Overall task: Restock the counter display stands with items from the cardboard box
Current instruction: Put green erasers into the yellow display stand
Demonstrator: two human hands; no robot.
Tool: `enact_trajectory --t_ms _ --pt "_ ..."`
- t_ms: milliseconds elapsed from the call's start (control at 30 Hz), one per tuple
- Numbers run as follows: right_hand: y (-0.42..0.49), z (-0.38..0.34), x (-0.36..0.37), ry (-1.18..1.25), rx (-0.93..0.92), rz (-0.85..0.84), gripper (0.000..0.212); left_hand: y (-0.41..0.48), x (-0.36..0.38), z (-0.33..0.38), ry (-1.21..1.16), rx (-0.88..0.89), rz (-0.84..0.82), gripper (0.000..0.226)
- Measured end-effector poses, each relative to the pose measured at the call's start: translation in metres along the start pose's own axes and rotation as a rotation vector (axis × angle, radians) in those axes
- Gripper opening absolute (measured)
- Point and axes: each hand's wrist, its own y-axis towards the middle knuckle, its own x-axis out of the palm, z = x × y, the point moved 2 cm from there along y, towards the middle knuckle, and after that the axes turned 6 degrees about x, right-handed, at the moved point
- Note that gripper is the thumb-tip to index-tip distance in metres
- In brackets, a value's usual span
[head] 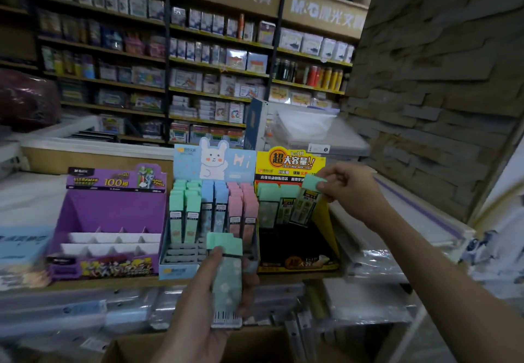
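left hand gripping mint-capped case (barcode at foot), right hand pinching second case at yellow stand

Head cam: one wide-angle view, fwd & down.
Faces blue display stand on worktop, close up, mid-frame; wall shelves behind stand fill top, cardboard box below stand.

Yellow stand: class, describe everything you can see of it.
The yellow stand looks like printed cardboard: a yellow header with red and black print, yellow side walls, a black inside. It stands upright on the counter, rightmost of three, beside the blue stand. Two green-capped packs stand in its back row; the right hand pinches a third pack, tilted, by its cap.
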Motion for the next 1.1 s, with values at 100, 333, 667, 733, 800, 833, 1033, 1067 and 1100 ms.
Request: enact_trajectory --t_ms 100,333,667,733,800,833,1033,1067,1100 --pt "0.007 0.003 0.007 -0.012 -0.032 -0.023 0.015 0.0 0.001 0.002 0.0 0.015 0.02 0.056" --pt "0.015 0.005 0.022 -0.086 -0.104 -0.082 0.014 0.002 -0.001 0.01 0.01 0.019 0.029 0.053" --pt "0.019 0.011 0.024 -0.145 -0.126 -0.148 0.018 0.008 0.01 0.002 -0.009 0.052 0.01 0.052" --pt "0.019 0.013 0.028 -0.122 -0.114 -0.146 0.019 0.009 0.011 0.0 -0.016 0.056 0.001 0.052" --pt "0.02 0.016 0.031 -0.163 -0.132 -0.12 0.019 0.01 0.011 -0.001 -0.03 0.054 -0.008 0.05" --pt "0.02 0.017 0.033 -0.215 -0.15 -0.103 0.019 0.01 0.012 -0.001 -0.042 0.049 -0.016 0.049" --pt "0.021 0.02 0.037 -0.362 -0.196 -0.065 0.014 0.013 0.01 -0.004 -0.06 0.043 -0.071 0.049" --pt "0.021 0.021 0.038 -0.377 -0.2 -0.064 0.015 0.012 0.01 -0.004 -0.056 0.044 -0.074 0.049" --pt "0.021 0.02 0.038 -0.389 -0.207 -0.062 0.015 0.012 0.011 -0.004 -0.052 0.046 -0.078 0.048"
